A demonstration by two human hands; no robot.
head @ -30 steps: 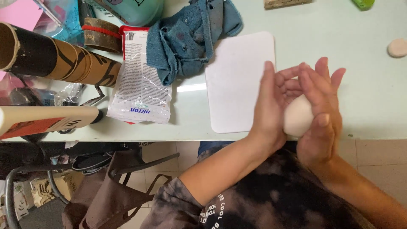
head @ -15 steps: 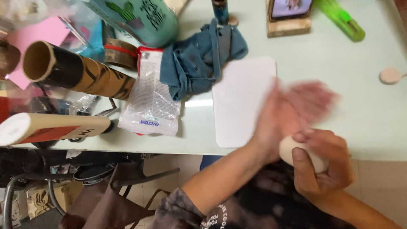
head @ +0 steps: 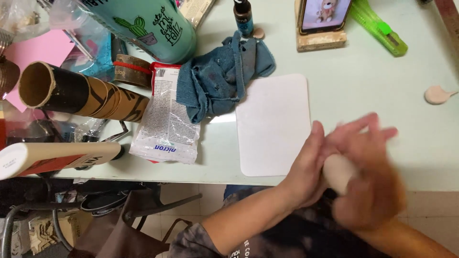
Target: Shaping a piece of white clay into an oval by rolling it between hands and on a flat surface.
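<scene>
Basically both hands press a pale lump of clay (head: pixel 338 173) between the palms, at the near edge of the tabletop (head: pixel 382 86). Left hand (head: pixel 313 165) is flat, fingers straight, cupped against the lump's left side. Right hand (head: pixel 370 181) is motion-blurred, laid over the lump from the right; its exact finger pose cannot be told. Lump looks smooth, matte, off-white, elongated like a short roll, mostly covered by the hands.

Just left of the hands lies a white rectangular mat (head: pixel 272 124) with rounded corners, thin, flat, smooth. Touching its upper left corner is a crumpled blue cloth (head: pixel 220 81), denim-like, with dark stains. Beside the cloth sits a clear plastic bag (head: pixel 167 124), crinkly, with print and a red top edge. Further left a cardboard tube (head: pixel 71 93), brown and black striped, lies on its side, open end facing left. Below it lies a white and red cylindrical tube (head: pixel 48 160), glossy. Behind stands a teal tumbler (head: pixel 153 24) with a cactus drawing. Near it is a roll of brown tape (head: pixel 129 69).

At the far edge a phone (head: pixel 325 14) leans in a wooden block stand (head: pixel 321 40), a small dark bottle (head: pixel 243 16) is left of it, a lime green utility knife (head: pixel 380 28) right of it. Well apart on the right lies a small flat beige clay piece (head: pixel 437 94), rounded with a short tail. Tabletop is pale green, smooth.
</scene>
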